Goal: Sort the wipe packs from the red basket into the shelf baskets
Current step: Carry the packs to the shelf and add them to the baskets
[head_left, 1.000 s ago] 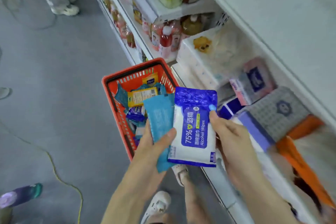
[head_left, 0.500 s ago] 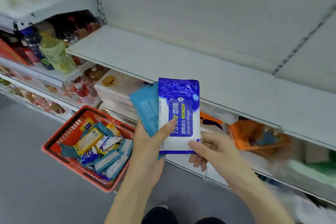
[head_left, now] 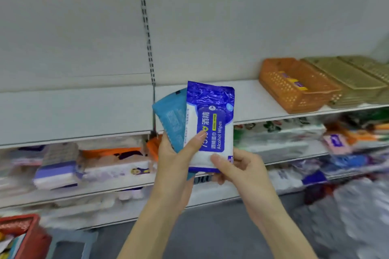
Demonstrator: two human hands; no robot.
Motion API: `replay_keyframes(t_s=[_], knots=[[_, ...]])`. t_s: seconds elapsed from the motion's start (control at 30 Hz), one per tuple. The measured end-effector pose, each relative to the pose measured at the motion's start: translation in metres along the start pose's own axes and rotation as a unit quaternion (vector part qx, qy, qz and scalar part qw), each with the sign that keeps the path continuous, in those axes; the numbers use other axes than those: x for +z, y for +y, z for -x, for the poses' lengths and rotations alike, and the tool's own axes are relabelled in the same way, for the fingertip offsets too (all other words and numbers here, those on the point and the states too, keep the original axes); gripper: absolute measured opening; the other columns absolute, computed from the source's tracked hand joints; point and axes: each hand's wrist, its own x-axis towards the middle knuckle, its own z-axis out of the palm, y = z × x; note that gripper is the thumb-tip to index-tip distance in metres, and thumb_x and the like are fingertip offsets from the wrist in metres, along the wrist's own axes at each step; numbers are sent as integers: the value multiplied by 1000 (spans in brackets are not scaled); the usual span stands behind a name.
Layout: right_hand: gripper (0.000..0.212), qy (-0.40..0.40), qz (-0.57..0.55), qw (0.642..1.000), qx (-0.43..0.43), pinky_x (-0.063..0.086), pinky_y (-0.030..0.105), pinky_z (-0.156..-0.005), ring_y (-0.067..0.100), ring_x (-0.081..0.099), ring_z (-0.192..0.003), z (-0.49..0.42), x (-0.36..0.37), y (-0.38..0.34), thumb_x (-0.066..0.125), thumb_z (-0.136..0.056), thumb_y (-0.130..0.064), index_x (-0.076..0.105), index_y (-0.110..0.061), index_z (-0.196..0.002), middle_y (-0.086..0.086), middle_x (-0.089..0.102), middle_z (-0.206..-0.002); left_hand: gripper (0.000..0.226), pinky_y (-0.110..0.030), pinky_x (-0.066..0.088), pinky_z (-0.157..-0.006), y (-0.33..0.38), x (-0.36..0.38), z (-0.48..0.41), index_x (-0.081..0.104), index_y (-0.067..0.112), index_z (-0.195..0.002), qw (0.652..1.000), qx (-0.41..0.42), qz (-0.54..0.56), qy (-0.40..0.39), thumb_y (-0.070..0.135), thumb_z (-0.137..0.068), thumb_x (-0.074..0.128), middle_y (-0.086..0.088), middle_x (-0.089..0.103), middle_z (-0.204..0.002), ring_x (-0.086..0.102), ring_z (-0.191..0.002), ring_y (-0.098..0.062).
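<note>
Soft, even light, hardly any shadow. The alcohol wipe pack [head_left: 210, 124] reads sharp, with a sheen on its foil top. The lower shelves [head_left: 84, 166] smear with motion blur, worst at their right end.

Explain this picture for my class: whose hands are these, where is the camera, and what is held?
No machine here: a person works bare-handed, and the camera sits on their head, looking forward and down. The left hand grips two packs fanned together, a teal pack behind a blue-and-white alcohol wipes pack; the right hand pinches that pack's lower edge. Ahead, an orange basket and olive baskets sit on the white shelf. The red basket is at lower left.
</note>
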Motion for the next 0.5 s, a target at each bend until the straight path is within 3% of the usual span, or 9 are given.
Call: replay_keyframes(t_s=[0.17, 0.5], knots=[[31, 61, -12, 998, 9, 43, 18, -46, 11, 49, -47, 20, -123, -14, 76, -58, -34, 77, -15, -82, 9, 72, -74, 54, -30, 56, -59, -73, 103, 7, 55, 14, -120, 998, -42, 3, -52, 19, -69, 71, -9, 72, -108, 72, -87, -22], [23, 133, -38, 990, -14, 45, 16, -53, 22, 52, -71, 35, -271, -29, 76, -69, -32, 75, -27, -92, 5, 73, -88, 51, -30, 56, -58, -161, 232, -6, 57, 17, -114, 981, -122, -32, -148, 14, -65, 72, -7, 74, -100, 72, -84, -22]])
